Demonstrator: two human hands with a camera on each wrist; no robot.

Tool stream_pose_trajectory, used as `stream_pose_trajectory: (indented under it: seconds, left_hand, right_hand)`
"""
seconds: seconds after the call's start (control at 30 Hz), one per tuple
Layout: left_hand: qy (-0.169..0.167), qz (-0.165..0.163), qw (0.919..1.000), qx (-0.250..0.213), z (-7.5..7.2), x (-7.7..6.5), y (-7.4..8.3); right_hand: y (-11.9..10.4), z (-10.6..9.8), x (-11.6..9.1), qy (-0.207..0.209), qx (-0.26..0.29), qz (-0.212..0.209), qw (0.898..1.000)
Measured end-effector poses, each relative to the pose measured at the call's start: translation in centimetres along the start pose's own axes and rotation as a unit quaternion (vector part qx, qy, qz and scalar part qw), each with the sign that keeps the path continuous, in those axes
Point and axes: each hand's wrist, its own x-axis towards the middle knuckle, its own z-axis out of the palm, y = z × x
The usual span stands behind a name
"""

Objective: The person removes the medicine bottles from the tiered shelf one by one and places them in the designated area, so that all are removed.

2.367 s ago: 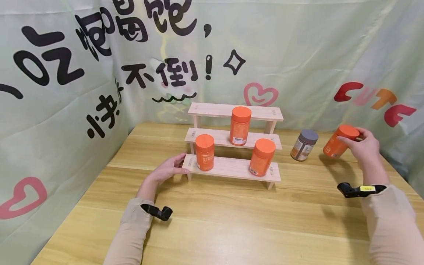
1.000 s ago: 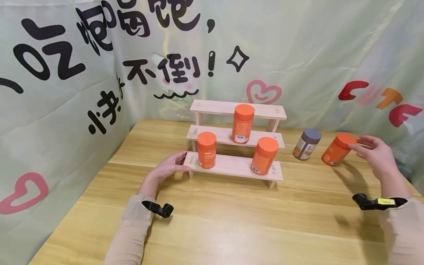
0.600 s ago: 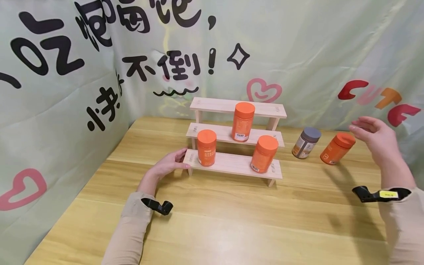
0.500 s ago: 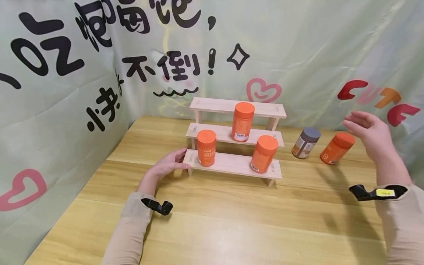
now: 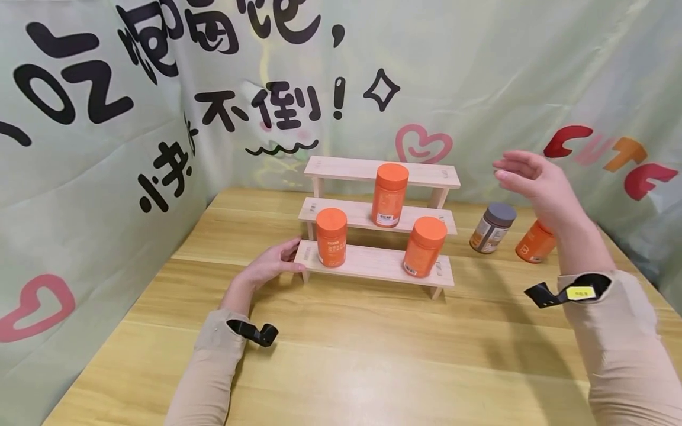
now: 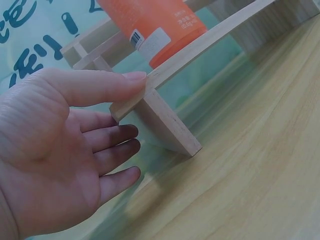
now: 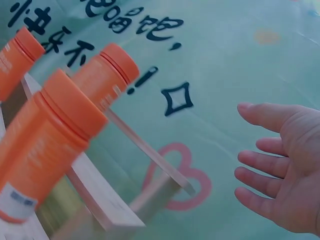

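A three-tier wooden shelf (image 5: pixel 367 265) stands on the table. My left hand (image 5: pixel 268 264) holds the left end of its lowest board. The left wrist view shows the thumb (image 6: pixel 107 88) on the board's end, the other fingers below. On that board stand an orange jar (image 5: pixel 331 239) at left and another orange jar (image 5: pixel 423 248) at right. A third orange jar (image 5: pixel 390 198) is on the middle board. My right hand (image 5: pixel 540 183) hangs in the air, fingers spread and holding nothing, above a grey-lidded jar (image 5: pixel 491 231) and an orange jar (image 5: pixel 534 244), which my right arm partly covers.
The top board (image 5: pixel 341 168) of the shelf is bare. A printed cloth (image 5: pixel 479 77) hangs behind the table and along its left side. The wooden table (image 5: pixel 351 355) extends in front of the shelf.
My right hand let go of the orange jar at far right, leaving it on the table, then rose and moved left. My left hand has stayed at the shelf's end.
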Motion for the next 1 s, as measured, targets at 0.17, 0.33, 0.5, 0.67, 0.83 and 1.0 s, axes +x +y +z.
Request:
stream_pose_trajectory:
  seconds: [0.17,0.33,0.5,0.67,0.83,1.0]
  left_hand:
    - [-0.002,-0.004,1.0,-0.002,0.1,0.1,0.0]
    - [0.0,-0.005,1.0,-0.005,0.1,0.1,0.1]
    - [-0.001,-0.007,0.9999,-0.01,0.0,0.1,0.0]
    - [0.0,-0.009,0.9998,-0.015,0.0,0.2,0.0]
    - [0.001,-0.009,0.9998,-0.015,0.1,0.2,0.0]
    - [0.001,-0.008,0.9999,-0.012,0.1,0.1,0.0]
  right_hand:
    - [-1.2,1.9,0.8,-0.023,-0.024,0.005,0.999]
    - [-2.1,3.5,1.5,-0.042,-0.02,-0.005,0.999]
    - [-2.7,5.1,2.0,-0.066,-0.025,-0.011,0.997]
    - [-3.2,7.0,2.3,-0.088,-0.01,-0.025,0.996]
    - [-3.3,8.8,2.7,-0.116,0.007,-0.031,0.993]
    - [-3.4,10.1,2.9,-0.135,-0.001,-0.022,0.991]
